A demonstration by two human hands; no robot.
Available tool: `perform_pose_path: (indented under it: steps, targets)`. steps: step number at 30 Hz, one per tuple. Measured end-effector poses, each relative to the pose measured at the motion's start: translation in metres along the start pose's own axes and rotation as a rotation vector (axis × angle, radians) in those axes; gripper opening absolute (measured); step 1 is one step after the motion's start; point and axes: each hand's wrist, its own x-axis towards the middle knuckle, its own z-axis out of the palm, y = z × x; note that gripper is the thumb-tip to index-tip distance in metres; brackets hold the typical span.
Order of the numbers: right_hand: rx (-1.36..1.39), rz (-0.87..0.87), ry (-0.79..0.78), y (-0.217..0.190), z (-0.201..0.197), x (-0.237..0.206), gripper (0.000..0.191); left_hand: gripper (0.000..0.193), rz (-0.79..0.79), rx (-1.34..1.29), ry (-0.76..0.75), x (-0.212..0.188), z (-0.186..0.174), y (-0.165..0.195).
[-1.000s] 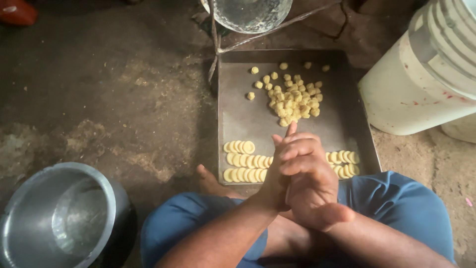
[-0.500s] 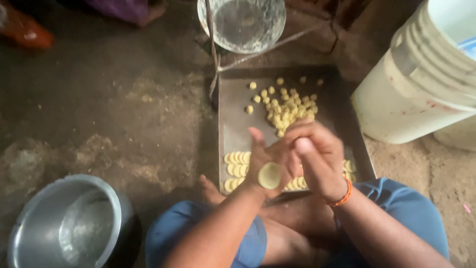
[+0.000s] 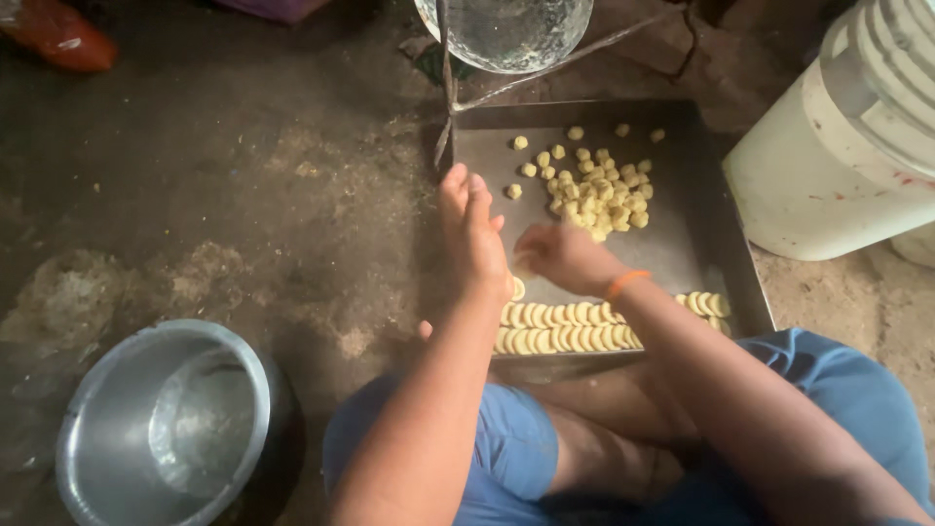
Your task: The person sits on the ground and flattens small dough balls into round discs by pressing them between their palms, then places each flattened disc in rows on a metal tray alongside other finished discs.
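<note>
Both hands are now reaching lower over tray [image 3: 701, 244] on dirt floor [image 3: 243, 195]; left hand [image 3: 472, 234] released, right hand [image 3: 560, 255] pinching dough piece [image 3: 523, 263].

Lighting: dim overall, warm cast. Brightest area: the white bucket [image 3: 828, 166] at the right edge, lit from the upper right. Glare: soft highlights on the clear glass vessel [image 3: 506, 24] at the top edge and on the rim of the steel bowl [image 3: 161, 429] at lower left. Shadows: the floor [image 3: 195, 175] falls off to near black along the top left; the dark tray [image 3: 701, 224] is evenly lit. Sharpness: moderate, grainy; left hand [image 3: 472, 234] and right hand [image 3: 560, 258] slightly motion-blurred. Forearms at the bottom edge soft, stretched by the wide lens.
</note>
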Motion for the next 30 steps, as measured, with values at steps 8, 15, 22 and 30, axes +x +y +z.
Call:
perform_pose_path:
  steps: [8,15,22,30]
  targets:
    - [-0.463,-0.152,-0.034,0.076,0.073,0.029,0.043,0.059,0.095,-0.035,-0.023,-0.011,0.005,-0.007]
    - [-0.445,0.088,0.186,0.093,0.034,0.022,0.041,0.049,0.094,0.151,-0.049,-0.020,0.012,-0.005]
    - [-0.180,0.260,0.545,0.147,0.051,0.033,0.021,0.043,0.164,0.277,-0.051,-0.010,0.000,-0.021]
    - [1.133,0.137,0.474,0.099,-0.036,0.002,0.007,0.049,-0.054,0.123,-0.098,0.008,0.003,-0.043]
